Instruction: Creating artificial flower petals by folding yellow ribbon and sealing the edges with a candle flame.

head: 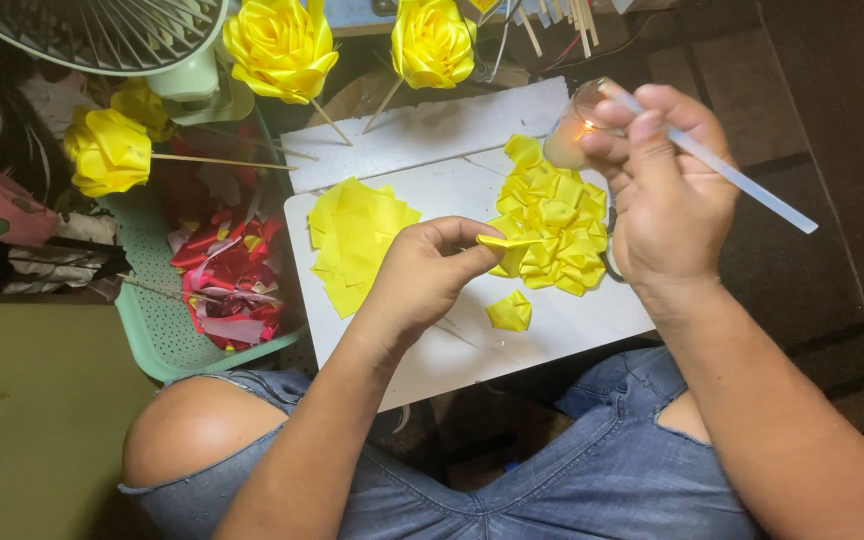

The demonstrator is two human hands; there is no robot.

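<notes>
Near the centre of the frame we see the left hand (422, 280) with fingers curled and thumb pressed to forefinger, pinching a small folded yellow ribbon petal (505, 243) above the white board (432, 350) that rests across the lap. The right hand (667, 190), in the upper right, is closed around a clear glue stick (752, 188), whose upper end sits at a small glass candle holder (574, 128) with a flame glowing inside it. On the board, a heap of folded yellow petals (557, 230) lies right of the pinched piece, a stack of flat yellow ribbon squares (357, 240) lies at the left, and one loose petal (510, 311) lies lower down. At the left of the frame a green plastic basket (157, 330) holds red and pink ribbon scraps (222, 280). Finished yellow ribbon roses (280, 45) on wooden sticks stand along the top.
</notes>
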